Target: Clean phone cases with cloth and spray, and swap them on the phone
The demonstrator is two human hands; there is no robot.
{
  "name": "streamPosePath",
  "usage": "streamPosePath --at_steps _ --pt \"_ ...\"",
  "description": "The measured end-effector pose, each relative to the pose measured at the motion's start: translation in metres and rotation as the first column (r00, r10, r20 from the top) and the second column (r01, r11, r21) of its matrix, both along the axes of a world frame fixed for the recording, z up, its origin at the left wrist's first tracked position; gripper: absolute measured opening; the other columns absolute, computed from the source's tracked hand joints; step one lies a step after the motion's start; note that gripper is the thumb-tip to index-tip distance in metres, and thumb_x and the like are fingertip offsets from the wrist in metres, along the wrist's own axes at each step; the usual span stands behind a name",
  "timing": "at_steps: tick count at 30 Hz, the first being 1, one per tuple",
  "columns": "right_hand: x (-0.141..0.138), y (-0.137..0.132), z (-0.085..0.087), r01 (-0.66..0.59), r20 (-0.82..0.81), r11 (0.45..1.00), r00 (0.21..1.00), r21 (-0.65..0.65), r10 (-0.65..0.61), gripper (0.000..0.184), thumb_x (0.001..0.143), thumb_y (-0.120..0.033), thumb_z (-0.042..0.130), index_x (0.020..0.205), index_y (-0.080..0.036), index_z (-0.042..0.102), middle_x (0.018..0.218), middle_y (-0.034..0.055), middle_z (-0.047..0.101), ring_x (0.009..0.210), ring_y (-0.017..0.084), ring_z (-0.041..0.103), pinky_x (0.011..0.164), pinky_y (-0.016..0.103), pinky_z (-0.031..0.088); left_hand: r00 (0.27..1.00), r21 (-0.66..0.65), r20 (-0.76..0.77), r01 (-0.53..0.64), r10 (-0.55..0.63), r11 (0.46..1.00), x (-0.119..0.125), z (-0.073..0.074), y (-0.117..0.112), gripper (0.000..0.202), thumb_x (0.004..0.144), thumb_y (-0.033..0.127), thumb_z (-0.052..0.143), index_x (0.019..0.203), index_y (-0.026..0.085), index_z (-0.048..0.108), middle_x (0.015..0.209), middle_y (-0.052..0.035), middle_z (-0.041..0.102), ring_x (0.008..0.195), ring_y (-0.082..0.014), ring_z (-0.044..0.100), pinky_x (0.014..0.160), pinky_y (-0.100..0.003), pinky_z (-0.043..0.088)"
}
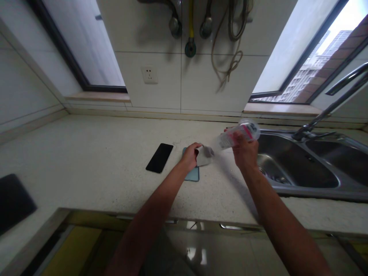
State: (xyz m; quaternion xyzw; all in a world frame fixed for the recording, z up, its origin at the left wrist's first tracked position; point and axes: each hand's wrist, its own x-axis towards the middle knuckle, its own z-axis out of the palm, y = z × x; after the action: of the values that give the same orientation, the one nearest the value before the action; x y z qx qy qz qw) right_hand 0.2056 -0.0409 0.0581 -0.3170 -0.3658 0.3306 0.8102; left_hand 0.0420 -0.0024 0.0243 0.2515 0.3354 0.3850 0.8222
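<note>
My right hand (245,151) grips a clear plastic bottle (240,135) with a pink-and-white label, tipped on its side with its mouth pointing left. The bottle's mouth meets a small grey cloth (204,156), which my left hand (190,155) pinches at its left edge. Both hands hover just above the pale speckled countertop (94,153). Under the left hand lies a flat light-blue object (193,174), mostly hidden. A black phone (160,157) lies face up to the left of it.
A steel double sink (304,168) with a tap (324,113) is set into the counter at the right. A dark flat object (13,201) sits at the left edge. On the tiled wall are a socket (149,74), pipes and hoses (230,46), with windows either side.
</note>
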Motion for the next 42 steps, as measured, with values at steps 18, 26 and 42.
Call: streamPosePath --at_steps 18,26,42 --pt "0.023 0.024 -0.023 0.039 -0.294 0.985 0.952 -0.169 -0.089 0.018 0.072 -0.028 0.08 0.083 -0.023 0.066 0.073 -0.0063 0.072 0.067 0.013 0.071 0.057 0.023 0.059 0.986 0.007 0.077 0.146 -0.146 0.989 -0.005 0.005 -0.003 0.036 0.055 0.029 0.056 0.083 0.013 0.073 0.079 -0.0147 0.073 0.073 -0.0255 0.069 0.058 -0.032 0.051" --pt "-0.001 0.012 -0.032 0.225 0.224 0.973 0.952 -0.056 -0.208 0.024 0.065 -0.021 0.087 0.084 -0.02 0.074 0.082 0.0005 0.078 0.077 0.018 0.073 0.081 0.035 0.062 0.995 0.064 0.05 0.083 -0.086 0.995 0.007 -0.002 -0.007 0.015 0.058 0.029 0.057 0.068 0.02 0.064 0.071 -0.0092 0.068 0.082 -0.026 0.069 0.071 -0.037 0.055" --pt "0.012 0.015 -0.037 0.33 0.386 0.942 0.879 -0.069 -0.28 0.021 0.064 -0.024 0.087 0.079 -0.019 0.073 0.072 -0.0015 0.071 0.069 0.017 0.066 0.082 0.036 0.057 0.995 0.209 0.095 -0.001 -0.02 0.978 0.009 -0.005 -0.014 0.014 0.063 0.02 0.068 0.056 0.019 0.056 0.074 -0.0059 0.07 0.077 -0.0164 0.067 0.066 -0.025 0.049"
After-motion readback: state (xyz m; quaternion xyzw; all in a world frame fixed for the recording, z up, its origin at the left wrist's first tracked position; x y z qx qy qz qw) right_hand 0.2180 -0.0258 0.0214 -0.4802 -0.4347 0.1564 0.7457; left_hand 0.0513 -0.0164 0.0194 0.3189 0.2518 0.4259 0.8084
